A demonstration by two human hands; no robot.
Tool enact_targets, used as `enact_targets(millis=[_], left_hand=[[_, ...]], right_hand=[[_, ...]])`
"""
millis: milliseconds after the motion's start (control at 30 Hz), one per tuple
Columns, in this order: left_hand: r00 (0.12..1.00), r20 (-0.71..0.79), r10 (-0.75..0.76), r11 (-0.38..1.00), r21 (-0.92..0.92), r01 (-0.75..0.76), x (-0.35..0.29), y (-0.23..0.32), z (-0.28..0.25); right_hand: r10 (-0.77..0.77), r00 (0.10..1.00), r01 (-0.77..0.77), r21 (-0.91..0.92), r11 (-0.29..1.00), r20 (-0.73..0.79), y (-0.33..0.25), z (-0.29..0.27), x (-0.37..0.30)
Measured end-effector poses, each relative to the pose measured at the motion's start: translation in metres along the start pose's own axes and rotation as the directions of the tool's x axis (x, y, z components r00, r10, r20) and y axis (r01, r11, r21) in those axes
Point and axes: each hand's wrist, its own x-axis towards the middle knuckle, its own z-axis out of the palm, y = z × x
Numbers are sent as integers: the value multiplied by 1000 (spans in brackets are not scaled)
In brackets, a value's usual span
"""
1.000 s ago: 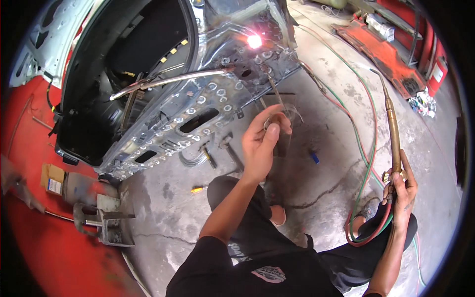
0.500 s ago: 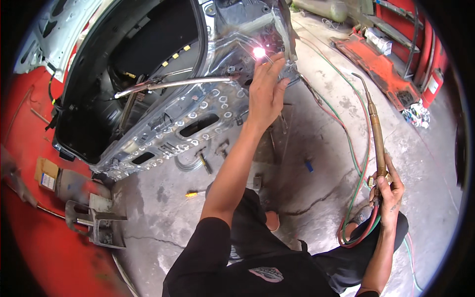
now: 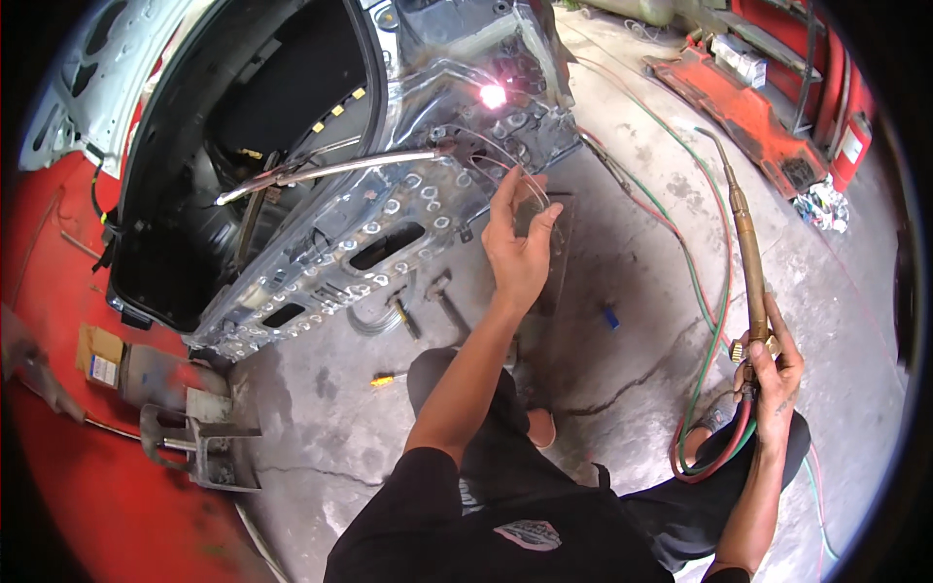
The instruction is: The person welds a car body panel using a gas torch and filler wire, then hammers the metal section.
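Observation:
In my right hand (image 3: pixel 777 374) is a brass gas torch (image 3: pixel 748 243), held by its lower body near the valve knobs, its bent tip pointing up and away. No flame shows at that tip. My left hand (image 3: pixel 520 253) is closed on a thin, pale bent wire (image 3: pixel 498 146), partly hidden by the fingers. That hand is just right of the stripped metal car body (image 3: pixel 321 262), apart from its edge. On the panel beyond it, a small spot (image 3: pixel 493 95) glows bright pinkish white. A long metal strip (image 3: pixel 335 167) sticks out across the body opening.
Red and green hoses (image 3: pixel 692 428) loop below the torch and trail over the concrete. Hammers (image 3: pixel 403 316), a wire coil (image 3: pixel 364 319) and a yellow-handled tool (image 3: pixel 384 380) lie on the floor. An orange metal piece (image 3: pixel 734 126) and a fire extinguisher (image 3: pixel 851 151) stand at far right.
My left hand has drawn back from beside the glowing spot, down toward me, and the wire now shows. The torch in my right hand has barely moved.

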Motion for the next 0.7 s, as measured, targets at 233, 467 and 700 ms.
enact_targets(millis=[233,467,700], left_hand=[[994,106,-3,977,212,-20,-28,-28,-25],[946,103,-307,948,119,294,-38,-35,-42],[953,211,218,831,471,-295,-15,-12,-64]], right_hand=[[-5,1000,5,-7,1000,9,-2,0,-3],[-8,1000,8,-31,999,-5,1,1,-1],[-4,1000,4,-44,999,12,1,1,-2]])
